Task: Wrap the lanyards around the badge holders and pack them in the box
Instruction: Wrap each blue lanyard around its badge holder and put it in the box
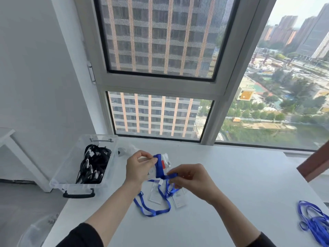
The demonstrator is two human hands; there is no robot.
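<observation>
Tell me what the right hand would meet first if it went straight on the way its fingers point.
Likely the badge holder, wrapped in the blue lanyard, which the left hand holds; the right hand points left at it. Depth is unclear.

One white worktop (231, 184) carries everything. Two hands show: the left hand (140, 166) and the right hand (192, 179). One clear plastic box with a black handle (71, 182) stands at nine o'clock; the black lanyards (94, 164) piled in it are too tangled to count. There are three clear plastic badge holders: one held badge holder (164, 162) and two flat badge holders (154, 195) at six o'clock of it. One blue fabric lanyard (159, 168) winds round the held one. I cannot tell whether the blue loop (153, 213) below is a second strap. The heap of blue lanyards (313, 223) at four o'clock defies counting.
</observation>
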